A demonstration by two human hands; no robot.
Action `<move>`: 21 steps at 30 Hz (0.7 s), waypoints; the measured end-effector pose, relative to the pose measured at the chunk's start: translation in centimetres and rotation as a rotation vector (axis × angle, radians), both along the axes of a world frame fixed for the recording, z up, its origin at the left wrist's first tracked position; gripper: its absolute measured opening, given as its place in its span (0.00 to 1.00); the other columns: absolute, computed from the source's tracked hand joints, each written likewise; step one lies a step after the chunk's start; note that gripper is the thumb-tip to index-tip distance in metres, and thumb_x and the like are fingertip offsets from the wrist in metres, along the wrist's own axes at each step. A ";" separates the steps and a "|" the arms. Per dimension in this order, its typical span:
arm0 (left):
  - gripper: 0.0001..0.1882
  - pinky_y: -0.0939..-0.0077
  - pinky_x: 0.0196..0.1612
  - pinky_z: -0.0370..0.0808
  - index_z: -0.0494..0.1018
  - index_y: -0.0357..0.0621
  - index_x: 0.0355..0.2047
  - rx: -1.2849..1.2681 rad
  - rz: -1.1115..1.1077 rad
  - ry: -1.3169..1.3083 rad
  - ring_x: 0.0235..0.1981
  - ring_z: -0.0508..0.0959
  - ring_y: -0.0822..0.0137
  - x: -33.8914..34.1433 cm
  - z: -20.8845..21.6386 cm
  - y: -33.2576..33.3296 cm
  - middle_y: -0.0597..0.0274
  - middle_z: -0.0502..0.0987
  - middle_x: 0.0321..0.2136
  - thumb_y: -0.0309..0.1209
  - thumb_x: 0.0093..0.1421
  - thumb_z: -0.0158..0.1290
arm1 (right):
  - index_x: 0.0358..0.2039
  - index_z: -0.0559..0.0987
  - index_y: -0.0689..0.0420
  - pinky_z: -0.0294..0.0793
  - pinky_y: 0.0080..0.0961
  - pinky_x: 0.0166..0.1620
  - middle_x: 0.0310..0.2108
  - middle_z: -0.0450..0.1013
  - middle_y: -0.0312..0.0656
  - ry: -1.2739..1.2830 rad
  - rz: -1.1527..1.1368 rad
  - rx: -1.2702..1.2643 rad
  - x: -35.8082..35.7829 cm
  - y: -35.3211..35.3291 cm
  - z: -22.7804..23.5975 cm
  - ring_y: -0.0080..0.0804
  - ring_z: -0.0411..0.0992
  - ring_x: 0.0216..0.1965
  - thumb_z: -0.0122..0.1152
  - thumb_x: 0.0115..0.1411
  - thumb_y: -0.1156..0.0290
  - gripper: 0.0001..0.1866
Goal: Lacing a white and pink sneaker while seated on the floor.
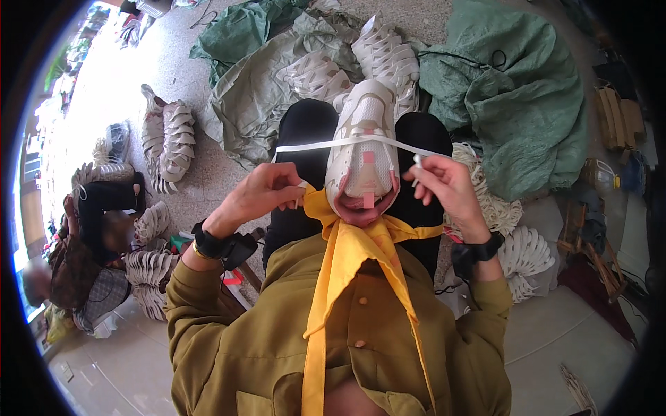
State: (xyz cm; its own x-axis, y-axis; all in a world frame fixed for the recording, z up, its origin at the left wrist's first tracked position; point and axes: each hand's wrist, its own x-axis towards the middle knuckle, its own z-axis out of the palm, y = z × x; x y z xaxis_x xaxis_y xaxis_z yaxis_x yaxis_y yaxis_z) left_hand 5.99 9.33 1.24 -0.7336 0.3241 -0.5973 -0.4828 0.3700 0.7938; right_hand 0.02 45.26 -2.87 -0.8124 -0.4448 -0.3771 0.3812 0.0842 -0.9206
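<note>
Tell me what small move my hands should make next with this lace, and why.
Perhaps pull the white lace even on both sides: the left hand and right hand each pinch it, and it crosses the shoe in one visible strand, leaving the tongue nearer the body bare of lacing.

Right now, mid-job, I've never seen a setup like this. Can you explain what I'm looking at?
There is no machine here: these are a person's two bare hands. The single picture comes from a wide fisheye camera on that person's head, looking down, so picture left is their left and straight edges bend near the rim.

A pale shoe with pink parts sits between the dark-clad knees. The left hand and right hand each hold one side of a white lace stretched across it. A yellow cloth lies over the shirt front. On the floor are nested pale shoes and green sheeting.
</note>
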 end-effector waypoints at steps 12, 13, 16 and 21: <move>0.09 0.80 0.36 0.74 0.79 0.40 0.33 -0.104 0.512 0.315 0.30 0.76 0.76 -2.1 2.1 -6.1 0.64 0.82 0.31 0.31 0.69 0.53 | 0.40 0.83 0.66 0.80 0.17 0.34 0.32 0.80 0.37 0.262 -0.201 -0.015 -1.7 -3.3 -1.7 0.18 0.77 0.28 0.65 0.67 0.73 0.08; 0.09 0.81 0.36 0.73 0.78 0.41 0.33 -0.123 0.327 0.134 0.30 0.76 0.77 -1.3 1.8 -6.0 0.65 0.82 0.32 0.31 0.68 0.53 | 0.40 0.82 0.67 0.82 0.17 0.35 0.33 0.80 0.38 0.305 -0.198 -0.014 -1.7 -3.5 -1.9 0.19 0.78 0.29 0.65 0.67 0.74 0.08; 0.08 0.84 0.36 0.73 0.77 0.42 0.34 0.084 0.157 -0.078 0.30 0.76 0.80 0.0 0.6 -2.5 0.66 0.81 0.30 0.33 0.68 0.56 | 0.39 0.82 0.67 0.84 0.19 0.40 0.36 0.81 0.39 0.223 -0.204 -0.028 -2.2 -4.1 -1.5 0.21 0.80 0.33 0.65 0.67 0.76 0.06; 0.06 0.82 0.38 0.75 0.73 0.41 0.34 0.339 0.211 0.038 0.32 0.77 0.80 -0.6 -0.5 1.1 0.66 0.81 0.34 0.28 0.68 0.58 | 0.38 0.82 0.66 0.84 0.19 0.42 0.38 0.81 0.40 0.195 -0.250 -0.132 -2.4 -4.9 -1.4 0.21 0.80 0.36 0.64 0.67 0.78 0.04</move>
State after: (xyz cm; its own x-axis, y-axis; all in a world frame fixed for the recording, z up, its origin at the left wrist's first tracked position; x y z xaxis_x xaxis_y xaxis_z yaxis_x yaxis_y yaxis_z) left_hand 5.38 10.48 0.71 -0.8247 0.3377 -0.4537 -0.4881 -0.0198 0.8726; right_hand -2.39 40.39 -4.26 -0.9536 -0.2576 -0.1560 0.1903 -0.1141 -0.9751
